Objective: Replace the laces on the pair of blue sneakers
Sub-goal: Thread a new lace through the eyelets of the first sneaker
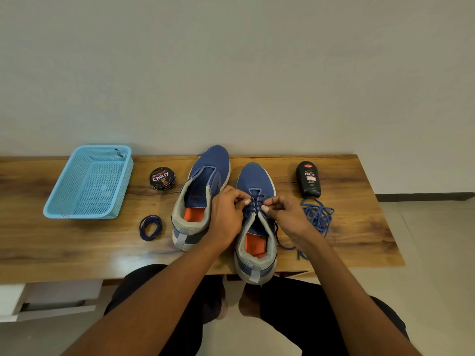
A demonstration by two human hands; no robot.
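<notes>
My left hand (227, 214) and right hand (285, 214) each pinch the dark lace (257, 205) over the right sneaker (255, 227), drawing its crossings snug. The unlaced sneaker (199, 194) waits beside my left hand, the coiled lace (151, 226) beyond it.

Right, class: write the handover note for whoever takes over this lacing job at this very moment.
Left hand and right hand each pinch the dark lace at the right sneaker's eyelets. That shoe is part-laced; its lace ends trail on the table. The left sneaker has no lace. A coiled dark lace lies left of it; a loose blue lace pile lies right. Left to do: finish this shoe, then lace the other.
</notes>
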